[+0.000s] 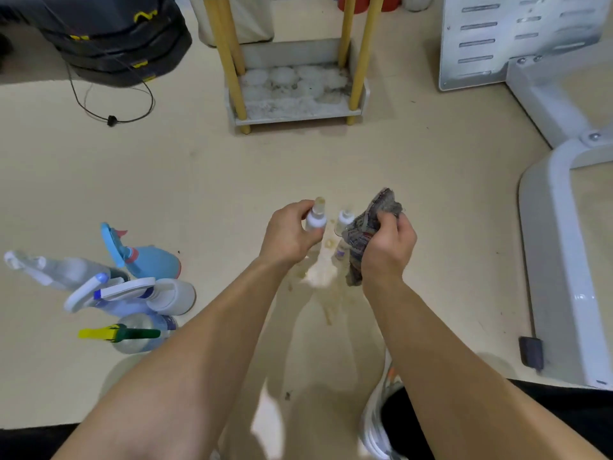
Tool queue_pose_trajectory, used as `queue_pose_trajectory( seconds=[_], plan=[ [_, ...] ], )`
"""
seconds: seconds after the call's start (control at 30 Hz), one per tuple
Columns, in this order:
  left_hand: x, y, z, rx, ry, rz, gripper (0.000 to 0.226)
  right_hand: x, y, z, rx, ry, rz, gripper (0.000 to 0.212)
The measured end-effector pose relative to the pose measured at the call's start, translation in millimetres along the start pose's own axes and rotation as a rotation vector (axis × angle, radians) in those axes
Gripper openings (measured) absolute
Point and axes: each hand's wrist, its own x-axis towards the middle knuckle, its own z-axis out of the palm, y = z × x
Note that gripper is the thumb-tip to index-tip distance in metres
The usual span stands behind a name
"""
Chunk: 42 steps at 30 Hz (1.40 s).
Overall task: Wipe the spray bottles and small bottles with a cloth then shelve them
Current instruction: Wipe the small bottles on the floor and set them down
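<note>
Spray bottles (132, 293) clustered on floor (232, 180), near left. My left hand (288, 234) grips small white bottle (315, 220); right hand (388, 247) clutches cloth (365, 227). Hands apart, second small bottle (345, 219) between. Beyond: stained shelf (298, 107).

Small white bottle (316, 218) beside crumpled cloth (366, 227)

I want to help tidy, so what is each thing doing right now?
Left hand: grips the small white bottle.
Small white bottle: held upright, cap on.
Right hand: grips the cloth.
Cloth: bunched up beside a second small bottle.
Spray bottles: clustered on the floor, not shelved.
Shelf: bottom tray dirty with round marks.
Floor: stained below the hands.
</note>
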Motion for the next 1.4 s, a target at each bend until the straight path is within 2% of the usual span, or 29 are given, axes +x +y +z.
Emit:
queue_pose_trajectory(
  seconds=[0.13, 0.2, 0.27, 0.37, 0.4, 0.47, 0.6, 0.67, 0.73, 0.87, 1.03, 1.27, 1.4],
  plan=[
    [-15.0, 37.9, -42.5, 0.009, 0.045, 0.129, 0.033, -39.7, -67.0, 23.7, 0.084, -0.193, -0.172, 0.029],
    [-23.7, 60.9, -63.5, -0.020, 0.053, 0.185, 0.033, -54.7, -95.2, 34.0, 0.043, -0.321, -0.288, 0.027],
    [-34.0, 86.3, -85.5, -0.039, 0.068, 0.232, 0.026, -67.8, -117.4, 40.4, -0.130, -0.439, -0.451, 0.026],
    [-50.3, 124.2, -120.8, -0.100, 0.106, 0.276, 0.022, -80.8, -144.1, 41.8, -0.516, -0.568, -0.794, 0.021],
    [-55.6, 134.5, -132.8, -0.113, 0.113, 0.286, 0.022, -83.2, -151.4, 41.2, -0.635, -0.618, -0.895, 0.025],
    [-65.8, 149.7, -155.2, -0.113, 0.103, 0.329, 0.018, -86.1, -167.1, 39.0, -0.810, -0.694, -1.070, 0.046],
    [-78.0, 160.2, -191.9, -0.062, 0.091, 0.376, 0.025, -94.8, -202.1, 35.9, -0.855, -0.801, -1.354, 0.036],
    [-82.3, 162.2, -205.9, -0.085, 0.065, 0.382, 0.029, -101.7, -212.9, 37.5, -0.813, -0.797, -1.447, 0.029],
    [-86.8, 164.2, -215.6, -0.108, 0.054, 0.400, 0.028, -107.8, -215.0, 41.2, -0.734, -0.753, -1.490, 0.031],
    [-89.0, 161.5, -226.3, -0.097, 0.143, 0.418, 0.037, -119.9, -202.5, 58.9, -0.537, -0.626, -1.479, 0.040],
    [-77.6, 153.0, -234.0, -0.065, 0.214, 0.359, 0.030, -117.8, -196.4, 84.5, -0.419, -0.537, -1.468, 0.040],
    [-66.6, 141.5, -237.8, -0.057, 0.210, 0.297, 0.035, -107.0, -190.4, 99.7, -0.492, -0.442, -1.544, 0.038],
    [-64.2, 130.1, -240.1, -0.015, 0.179, 0.323, 0.039, -103.3, -192.5, 104.9, -0.583, -0.571, -1.400, 0.030]
  ],
)
